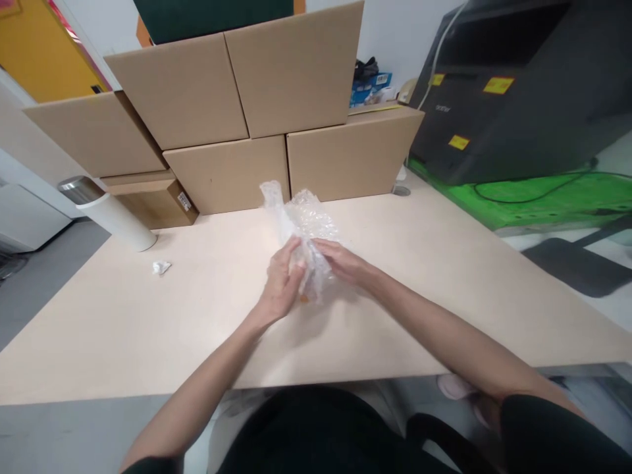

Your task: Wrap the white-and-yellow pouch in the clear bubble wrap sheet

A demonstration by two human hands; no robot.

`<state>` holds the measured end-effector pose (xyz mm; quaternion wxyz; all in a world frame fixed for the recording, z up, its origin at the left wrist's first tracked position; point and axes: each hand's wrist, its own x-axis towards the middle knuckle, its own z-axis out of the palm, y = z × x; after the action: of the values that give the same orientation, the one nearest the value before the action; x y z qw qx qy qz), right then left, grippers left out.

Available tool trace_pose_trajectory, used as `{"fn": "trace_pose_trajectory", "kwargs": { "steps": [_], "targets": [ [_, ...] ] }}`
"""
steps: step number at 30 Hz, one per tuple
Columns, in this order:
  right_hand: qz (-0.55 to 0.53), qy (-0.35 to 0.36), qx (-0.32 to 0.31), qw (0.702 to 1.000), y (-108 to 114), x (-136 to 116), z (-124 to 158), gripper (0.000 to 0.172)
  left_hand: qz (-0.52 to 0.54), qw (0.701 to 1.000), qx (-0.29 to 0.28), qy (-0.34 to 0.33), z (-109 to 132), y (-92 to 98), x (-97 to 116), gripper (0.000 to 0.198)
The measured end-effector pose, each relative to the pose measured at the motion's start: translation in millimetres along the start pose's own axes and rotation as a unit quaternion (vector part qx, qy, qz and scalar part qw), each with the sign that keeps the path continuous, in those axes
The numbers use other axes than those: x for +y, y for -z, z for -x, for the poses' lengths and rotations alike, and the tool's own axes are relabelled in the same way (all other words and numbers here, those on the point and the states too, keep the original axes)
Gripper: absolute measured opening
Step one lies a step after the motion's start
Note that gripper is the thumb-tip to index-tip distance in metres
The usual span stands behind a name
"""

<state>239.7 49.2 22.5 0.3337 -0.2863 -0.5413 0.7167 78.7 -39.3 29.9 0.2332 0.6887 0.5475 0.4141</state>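
Clear bubble wrap is bunched up between my two hands over the middle of the table. My left hand grips it from the left, thumb and fingers closed on the plastic. On the other side my right hand holds the wrap with its fingers curled behind it. A small orange-brown spot shows at the lower end of the wrap; what it belongs to is hidden. One end of the plastic sticks up toward the boxes, and a wider sheet spreads out behind my hands.
Cardboard boxes are stacked along the back of the pale table. A white bottle with a metal cap stands at the left, near a crumpled white scrap. To the right, a dark machine rests by a green surface.
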Motion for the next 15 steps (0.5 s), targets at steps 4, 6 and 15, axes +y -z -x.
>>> {"fn": "trace_pose_trajectory", "kwargs": {
  "steps": [4,6,15],
  "targets": [
    [0.040,0.010,0.118,0.992,39,-5,11,0.035,-0.154,0.983,-0.097,0.024,-20,-33.4,-2,0.056],
    [0.106,0.013,0.183,0.977,54,-6,13,0.033,-0.216,0.965,-0.143,0.032,-25,-46.2,-2,0.055],
    [0.205,-0.003,0.257,0.944,59,4,-24,0.026,-0.317,0.932,-0.176,-0.007,-25,-63.8,-5,0.052]
  ]
}}
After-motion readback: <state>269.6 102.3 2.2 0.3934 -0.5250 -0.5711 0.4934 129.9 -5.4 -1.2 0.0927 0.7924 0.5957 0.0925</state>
